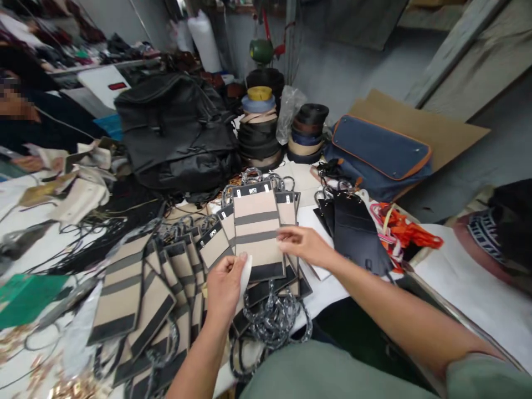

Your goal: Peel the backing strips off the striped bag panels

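A flat beige bag with dark stripes (256, 227) leans face-up on a pile of similar ones in front of me. My left hand (223, 285) is closed by its lower left edge, pinching a small white piece of cloth or paper (246, 272). On the opposite side, my right hand (305, 245) has its curled fingers closed at the bag's right edge. Plastic-wrapped round handles (276, 316) lie coiled just below the bag. More striped bags (120, 285) are heaped to the left, overlapping one another.
A large black backpack (174, 133) stands behind the pile. Strap rolls (260, 130) are stacked beside it. To the right are a navy bag (380, 147), black flat pieces (357, 233) and orange plastic (411, 233). At far left, another person's hand (29, 162) is near pale scraps (85, 188).
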The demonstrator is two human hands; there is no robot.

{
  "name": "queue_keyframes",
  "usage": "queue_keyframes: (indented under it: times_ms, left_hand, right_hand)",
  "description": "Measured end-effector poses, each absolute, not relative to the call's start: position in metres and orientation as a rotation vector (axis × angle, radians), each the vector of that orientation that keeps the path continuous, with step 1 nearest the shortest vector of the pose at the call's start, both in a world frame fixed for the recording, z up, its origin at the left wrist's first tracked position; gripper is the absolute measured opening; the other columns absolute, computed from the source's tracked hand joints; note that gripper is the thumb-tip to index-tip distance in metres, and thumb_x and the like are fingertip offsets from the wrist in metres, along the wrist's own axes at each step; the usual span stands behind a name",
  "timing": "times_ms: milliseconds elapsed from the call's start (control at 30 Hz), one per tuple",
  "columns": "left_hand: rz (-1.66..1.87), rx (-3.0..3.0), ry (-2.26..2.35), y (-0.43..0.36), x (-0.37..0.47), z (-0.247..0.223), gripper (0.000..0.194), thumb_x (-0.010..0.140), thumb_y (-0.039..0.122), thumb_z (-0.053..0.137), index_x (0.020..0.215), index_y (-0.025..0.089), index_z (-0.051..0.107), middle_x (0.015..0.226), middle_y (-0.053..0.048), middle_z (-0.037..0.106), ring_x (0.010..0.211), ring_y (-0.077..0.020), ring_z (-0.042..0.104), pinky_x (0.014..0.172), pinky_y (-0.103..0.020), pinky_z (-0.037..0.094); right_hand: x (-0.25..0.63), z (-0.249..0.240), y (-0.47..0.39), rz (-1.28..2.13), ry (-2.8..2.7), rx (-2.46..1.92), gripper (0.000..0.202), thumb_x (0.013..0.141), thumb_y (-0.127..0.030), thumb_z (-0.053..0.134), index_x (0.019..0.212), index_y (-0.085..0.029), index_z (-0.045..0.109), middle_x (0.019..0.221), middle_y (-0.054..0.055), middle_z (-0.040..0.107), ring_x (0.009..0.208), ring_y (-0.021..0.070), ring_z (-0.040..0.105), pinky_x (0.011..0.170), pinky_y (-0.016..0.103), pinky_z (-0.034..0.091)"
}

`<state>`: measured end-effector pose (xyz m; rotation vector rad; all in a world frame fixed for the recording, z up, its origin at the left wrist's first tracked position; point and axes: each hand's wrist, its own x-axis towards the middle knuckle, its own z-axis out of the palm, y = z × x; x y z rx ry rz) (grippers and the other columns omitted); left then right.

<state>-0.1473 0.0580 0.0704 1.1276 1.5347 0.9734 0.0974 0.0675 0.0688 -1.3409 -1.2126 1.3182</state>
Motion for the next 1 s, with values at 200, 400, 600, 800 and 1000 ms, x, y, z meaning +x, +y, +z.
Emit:
queue_keyframes:
  times_ms: [200, 400, 600, 800, 1000]
  left_hand:
    - [1.126, 1.053, 1.413, 0.054, -0.160, 0.065, 0.034, 0.077, 0.048, 0.071, 0.085, 0.016, 0.065, 0.079, -0.002, 0.069, 0.070, -0.0136, 0.062, 0.064, -0.022, 0.048]
    - [0.975, 1.258, 1.309, 0.058, -0.181, 0.069, 0.040, 0.077, 0.040, 0.073, 0.109, 0.018, 0.069, 0.104, -0.008, 0.074, 0.091, -0.0206, 0.069, 0.084, -0.031, 0.054]
    - [0.918, 1.524, 1.402, 0.073, -0.189, 0.062, 0.025, 0.082, 0.039, 0.067, 0.096, 0.019, 0.074, 0.089, -0.004, 0.076, 0.077, -0.0177, 0.067, 0.072, -0.028, 0.052]
    - [0.824, 1.680, 1.408, 0.088, -0.197, 0.049, 0.020, 0.084, 0.037, 0.065, 0.078, 0.018, 0.067, 0.066, 0.002, 0.065, 0.060, -0.0127, 0.057, 0.061, -0.023, 0.044]
    - [0.766, 1.971, 1.214, 0.104, -0.205, 0.040, 0.014, 0.090, 0.027, 0.057, 0.086, 0.022, 0.069, 0.074, 0.000, 0.061, 0.072, -0.0144, 0.060, 0.067, -0.024, 0.043]
  right_hand:
    - [-0.013, 0.070, 0.071, 1.551, -1.246, -1.149, 0.017, 0.077, -0.032, 0.072, 0.084, -0.017, 0.071, 0.076, 0.000, 0.069, 0.067, 0.0126, 0.061, 0.066, 0.026, 0.049]
    - [-0.008, 0.067, 0.078, 1.605, -1.234, -1.143, 0.021, 0.078, -0.035, 0.071, 0.088, -0.017, 0.069, 0.082, 0.003, 0.071, 0.072, 0.0154, 0.065, 0.072, 0.029, 0.053]
    - [-0.006, 0.075, 0.087, 1.274, -1.512, -1.325, 0.033, 0.079, -0.029, 0.071, 0.112, -0.021, 0.067, 0.096, 0.004, 0.071, 0.079, 0.0147, 0.066, 0.073, 0.028, 0.053]
    - [-0.008, 0.090, 0.113, 1.013, -2.023, -1.334, 0.009, 0.082, -0.020, 0.064, 0.085, -0.020, 0.072, 0.081, 0.000, 0.069, 0.072, 0.0114, 0.061, 0.066, 0.022, 0.043]
    - [-0.008, 0.101, 0.129, 0.810, -2.405, -1.391, 0.007, 0.079, -0.023, 0.065, 0.081, -0.022, 0.072, 0.076, -0.002, 0.071, 0.070, 0.0133, 0.061, 0.062, 0.023, 0.035]
